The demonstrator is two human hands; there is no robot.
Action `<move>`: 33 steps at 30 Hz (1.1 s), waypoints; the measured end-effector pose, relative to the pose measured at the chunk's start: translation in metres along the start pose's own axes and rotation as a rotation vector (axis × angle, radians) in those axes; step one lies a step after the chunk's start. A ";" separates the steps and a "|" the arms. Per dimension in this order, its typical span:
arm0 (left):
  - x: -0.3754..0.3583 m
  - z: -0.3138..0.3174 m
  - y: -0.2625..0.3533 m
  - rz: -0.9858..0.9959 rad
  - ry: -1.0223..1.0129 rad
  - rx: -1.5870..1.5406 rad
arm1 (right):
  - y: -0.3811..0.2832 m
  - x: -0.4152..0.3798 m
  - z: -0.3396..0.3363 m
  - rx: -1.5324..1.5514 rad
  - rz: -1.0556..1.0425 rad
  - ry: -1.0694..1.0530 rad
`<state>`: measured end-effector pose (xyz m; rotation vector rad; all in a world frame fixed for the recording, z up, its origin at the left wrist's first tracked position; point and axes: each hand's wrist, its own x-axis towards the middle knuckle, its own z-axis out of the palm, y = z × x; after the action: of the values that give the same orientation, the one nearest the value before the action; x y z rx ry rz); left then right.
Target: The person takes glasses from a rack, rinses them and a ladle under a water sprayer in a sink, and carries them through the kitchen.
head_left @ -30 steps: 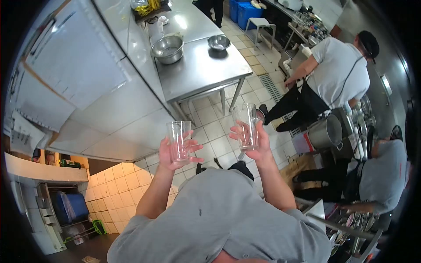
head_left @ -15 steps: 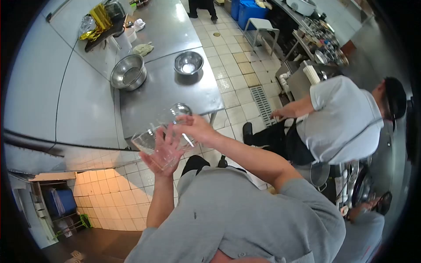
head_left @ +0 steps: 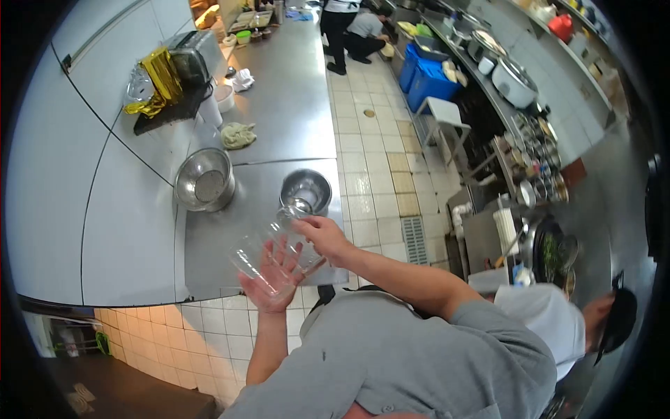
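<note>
A clear see-through container rests on my left hand, whose fingers are spread behind it. My right hand pinches a round clear piece at its edge, just above and right of the container; whether the two clear pieces touch, I cannot tell. Beyond my hands, a small steel bowl stands on the steel table, with a shiny round thing seen at its near side. A wider steel bowl sits to the left, and a crumpled cloth lies behind it.
A co-worker in a white shirt and black cap is at my right, near a wok. Two more people are at the far end of the aisle. A white stool and blue bins stand along the right side.
The view has tilted up and shifted, showing more of the far kitchen. Both hands still hold the clear pieces, now nearer the small bowl. The co-worker at right appears lower in view.
</note>
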<state>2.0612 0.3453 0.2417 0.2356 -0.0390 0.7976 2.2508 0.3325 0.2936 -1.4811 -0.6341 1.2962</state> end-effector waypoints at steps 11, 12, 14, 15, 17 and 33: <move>0.173 -0.010 -0.104 -0.124 0.144 -0.168 | -0.037 0.104 -0.171 0.132 0.087 0.129; 0.198 -0.012 -0.118 -0.149 0.139 -0.213 | -0.032 0.125 -0.197 0.089 0.097 0.148; 0.245 -0.014 -0.148 -0.136 0.181 -0.184 | -0.024 0.160 -0.246 0.045 0.109 0.121; 0.273 -0.010 -0.162 -0.137 0.257 -0.182 | -0.031 0.189 -0.270 -0.002 0.106 0.128; 0.323 -0.003 -0.193 -0.134 0.438 -0.192 | -0.035 0.231 -0.319 0.039 0.113 0.071; 0.659 -0.047 -0.341 -0.492 0.446 -0.171 | -0.114 0.411 -0.590 0.110 0.158 0.337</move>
<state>2.7629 0.5904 0.2109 -0.0993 0.3584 0.3391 2.9428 0.5272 0.1753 -1.6343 -0.2264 1.1427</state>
